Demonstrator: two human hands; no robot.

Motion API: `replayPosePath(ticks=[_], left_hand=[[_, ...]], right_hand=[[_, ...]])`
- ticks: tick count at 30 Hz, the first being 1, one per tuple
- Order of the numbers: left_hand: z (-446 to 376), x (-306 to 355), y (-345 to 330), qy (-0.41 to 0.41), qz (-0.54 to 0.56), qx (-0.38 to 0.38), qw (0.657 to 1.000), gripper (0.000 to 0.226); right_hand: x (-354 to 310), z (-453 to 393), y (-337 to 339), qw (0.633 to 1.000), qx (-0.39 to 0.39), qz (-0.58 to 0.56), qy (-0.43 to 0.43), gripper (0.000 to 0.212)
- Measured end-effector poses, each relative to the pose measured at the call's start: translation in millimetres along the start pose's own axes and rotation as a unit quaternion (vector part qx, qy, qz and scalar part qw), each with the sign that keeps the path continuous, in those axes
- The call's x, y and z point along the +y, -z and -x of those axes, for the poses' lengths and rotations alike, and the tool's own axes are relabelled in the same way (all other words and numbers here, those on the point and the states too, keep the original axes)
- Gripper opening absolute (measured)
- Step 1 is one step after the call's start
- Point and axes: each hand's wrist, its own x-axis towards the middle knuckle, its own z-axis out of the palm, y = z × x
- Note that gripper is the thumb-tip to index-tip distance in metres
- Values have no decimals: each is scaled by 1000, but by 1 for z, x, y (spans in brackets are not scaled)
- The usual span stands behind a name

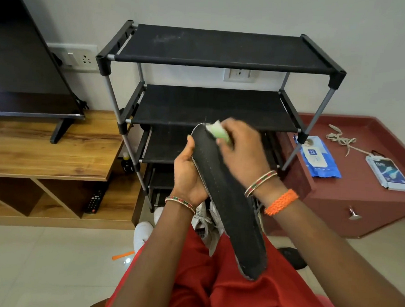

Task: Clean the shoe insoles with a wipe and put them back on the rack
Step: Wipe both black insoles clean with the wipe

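Observation:
A long black insole (pixel 231 202) slants across the middle of the view, its far tip raised toward the rack. My left hand (pixel 188 174) grips its left edge near the upper half, thumb over the rim. Over the insole's far tip my right hand (pixel 242 146) pinches a folded pale green wipe (pixel 218 131) and presses it on the black surface. Behind my hands stands the black shoe rack (pixel 214 106), its top two fabric shelves bare. White sneakers (pixel 204 222) sit on the floor below the insole, partly hidden by it.
A blue pack of wipes (pixel 319 158) and a white packet (pixel 390 174) lie on the maroon cabinet (pixel 359 205) at right, with loose laces (pixel 339 140). A wooden TV unit (pixel 43 148) with a television (pixel 24 71) stands at left. A remote (pixel 93 201) lies below.

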Motion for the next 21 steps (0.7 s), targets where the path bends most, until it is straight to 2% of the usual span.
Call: replayPosePath(ticks=[2, 5, 7, 11, 16, 18, 21], left_hand=[[-1, 1, -1, -11, 25, -19, 999, 63], [-2, 8, 5, -22, 50, -12, 998, 63], [-2, 7, 3, -22, 46, -16, 999, 65], [4, -9, -9, 7, -8, -22, 1000, 70], [2, 10, -2, -23, 50, -27, 998, 70], [0, 5, -4, -19, 43, -28, 998, 70], [5, -19, -19, 36, 0, -37, 999, 69]], right_hand=[[-3, 18, -12, 998, -59, 21, 27, 22], [-8, 41, -14, 994, -96, -32, 38, 22], [-8, 39, -11, 996, -77, -21, 46, 19], [1, 3, -6, 997, 23, 76, 8, 15], [-7, 31, 0, 992, -75, 76, 63, 30], [-8, 32, 4, 993, -71, 81, 58, 30], [-4, 2, 7, 993, -28, 104, 47, 24]])
